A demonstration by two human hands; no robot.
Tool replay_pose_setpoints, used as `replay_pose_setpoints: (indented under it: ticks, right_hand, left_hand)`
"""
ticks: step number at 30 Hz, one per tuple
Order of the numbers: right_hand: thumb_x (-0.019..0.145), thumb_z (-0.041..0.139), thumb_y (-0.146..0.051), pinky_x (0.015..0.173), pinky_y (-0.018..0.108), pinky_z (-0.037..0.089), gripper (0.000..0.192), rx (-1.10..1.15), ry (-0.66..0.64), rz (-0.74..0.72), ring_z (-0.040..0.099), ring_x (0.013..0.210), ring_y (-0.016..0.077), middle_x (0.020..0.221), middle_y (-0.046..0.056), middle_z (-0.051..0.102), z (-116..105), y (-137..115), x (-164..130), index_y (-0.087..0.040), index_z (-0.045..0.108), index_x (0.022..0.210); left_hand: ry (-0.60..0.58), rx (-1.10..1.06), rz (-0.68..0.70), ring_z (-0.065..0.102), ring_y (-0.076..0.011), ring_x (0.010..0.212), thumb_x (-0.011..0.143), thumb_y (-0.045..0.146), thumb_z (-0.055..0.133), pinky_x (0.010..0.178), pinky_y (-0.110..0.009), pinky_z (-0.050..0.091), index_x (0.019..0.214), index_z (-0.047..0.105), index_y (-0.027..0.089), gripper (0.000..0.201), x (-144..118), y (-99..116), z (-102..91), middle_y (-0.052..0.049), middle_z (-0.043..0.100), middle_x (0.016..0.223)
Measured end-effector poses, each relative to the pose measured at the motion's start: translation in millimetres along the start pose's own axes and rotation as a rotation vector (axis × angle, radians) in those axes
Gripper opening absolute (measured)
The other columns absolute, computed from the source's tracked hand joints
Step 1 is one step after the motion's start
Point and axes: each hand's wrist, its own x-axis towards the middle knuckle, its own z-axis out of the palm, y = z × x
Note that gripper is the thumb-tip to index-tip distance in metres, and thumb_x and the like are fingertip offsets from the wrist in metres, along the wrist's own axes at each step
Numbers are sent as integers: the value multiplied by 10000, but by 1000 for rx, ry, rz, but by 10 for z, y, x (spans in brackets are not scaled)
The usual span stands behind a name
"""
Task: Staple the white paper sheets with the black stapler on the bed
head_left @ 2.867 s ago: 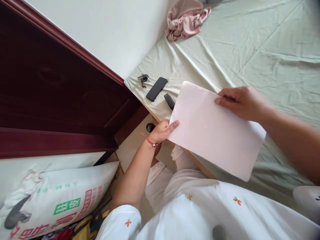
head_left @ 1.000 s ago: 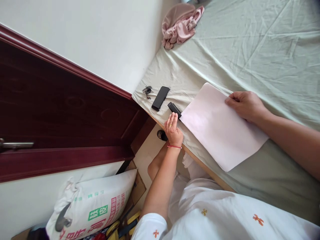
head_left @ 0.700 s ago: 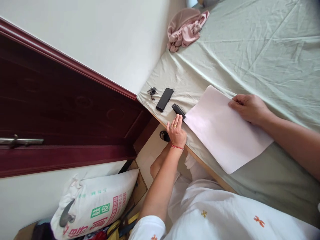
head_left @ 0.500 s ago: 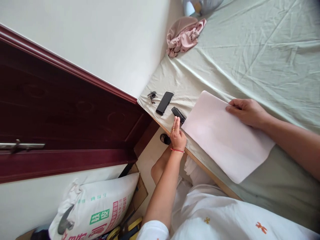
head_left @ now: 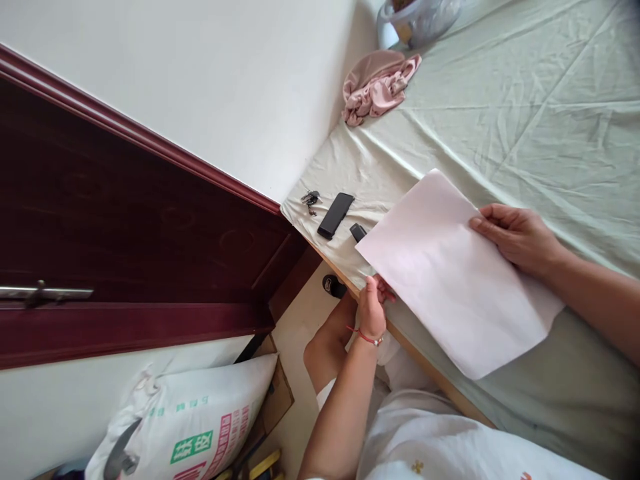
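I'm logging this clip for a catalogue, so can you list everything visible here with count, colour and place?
sheet of paper: 1, pale pink-white, over the near edge of the bed, held at both sides
phone: 1, black, on the bed corner
small black object: 1, black, beside the phone, partly behind the paper
keys: 1 bunch, dark metal, at the bed corner by the wall
bed sheet: 1, pale green, creased
pink cloth: 1, crumpled, against the wall
basket: 1, pale, top edge of view
door: 1, dark red wood, metal handle, left
printed sack: 1, white, on the floor
left hand: pinches the paper's near-left edge, red wrist cord
right hand: grips the paper's right edge
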Motion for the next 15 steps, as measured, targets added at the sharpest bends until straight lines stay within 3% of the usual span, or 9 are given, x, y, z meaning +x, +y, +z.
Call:
replay_pose_setpoints:
  ticks: [2, 4, 10, 15]
  right_hand:
    - [864, 789, -471, 493, 252, 376, 290, -20, -47, -5, 492, 580, 125, 721, -6, 599, -1, 5, 3, -228, 632, 868]
    - [829, 823, -496, 508, 248, 395, 331, -18, -104, -7, 518, 602, 128, 737, -6, 617, -6, 2, -2, -226, 638, 878]
    - [676, 933, -480, 513, 268, 468, 419, -46, -144, 57, 616, 640, 179, 759, 12, 683, -17, -30, -23, -225, 667, 874]
    - [753, 877, -437, 612, 348, 588, 336, 5, -195, 114, 732, 739, 259, 904, 66, 791, -29, 7, 3, -227, 723, 964]
  left_hand:
    - [-22, 23, -8, 521, -136, 594, 885, 761, 647, 579, -278, 454, 708, 604, 215, 576, -11, -1, 12, -1, 565, 629]
    - [18, 23, -11, 469, -113, 550, 840, 708, 746, 545, -262, 399, 651, 540, 217, 565, 13, 11, 9, 31, 502, 570]
    - [149, -45, -41, 409, -80, 516, 694, 712, 852, 523, -238, 344, 658, 497, 215, 612, 84, 34, 29, 73, 439, 559]
    - [244, -96, -25, 371, -77, 561, 640, 692, 892, 544, -231, 335, 696, 527, 208, 609, 76, -17, 36, 77, 438, 610]
